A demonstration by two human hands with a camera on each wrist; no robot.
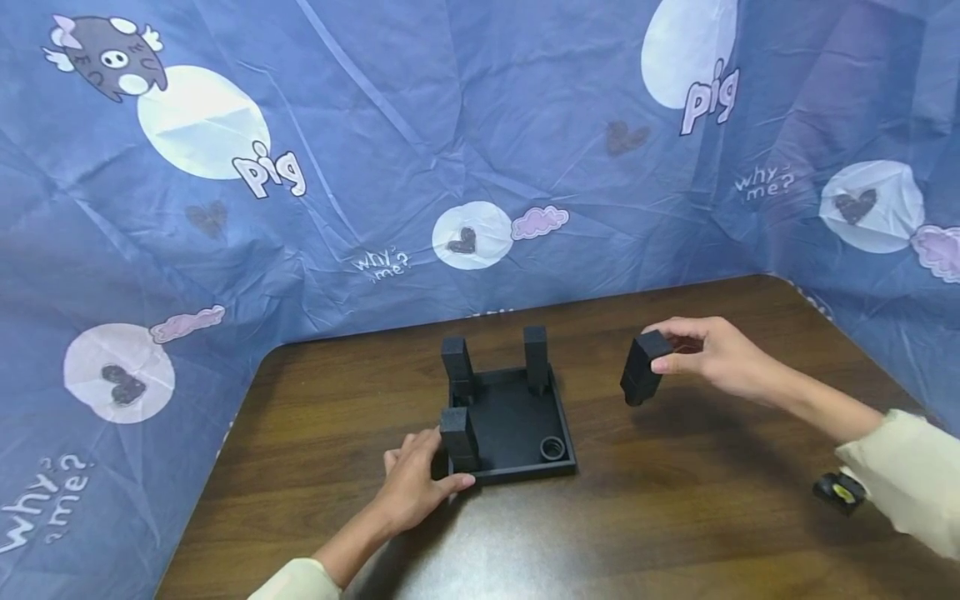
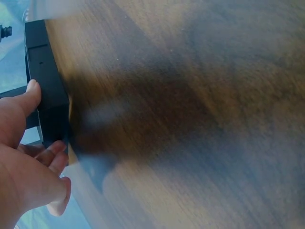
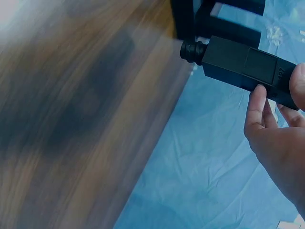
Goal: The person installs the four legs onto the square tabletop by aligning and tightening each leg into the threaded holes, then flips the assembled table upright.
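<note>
A square black base (image 1: 510, 425) with a raised rim lies on the table. Black legs stand at three of its corners: front left (image 1: 459, 437), back left (image 1: 457, 367) and back right (image 1: 536, 358). The front right corner shows a round threaded socket (image 1: 552, 449). My left hand (image 1: 415, 485) grips the front left corner of the base, thumb along the front edge and fingers at the left side. To the right of the base, my right hand (image 1: 723, 354) pinches a loose black leg (image 3: 238, 64) above the table, its threaded end (image 3: 193, 51) pointing down.
A small black object with a yellow mark (image 1: 840, 492) is at the right, by the right sleeve (image 1: 903, 475). Behind the wooden table (image 1: 660, 517) hangs a blue printed cloth (image 1: 375, 183), which also runs along both sides.
</note>
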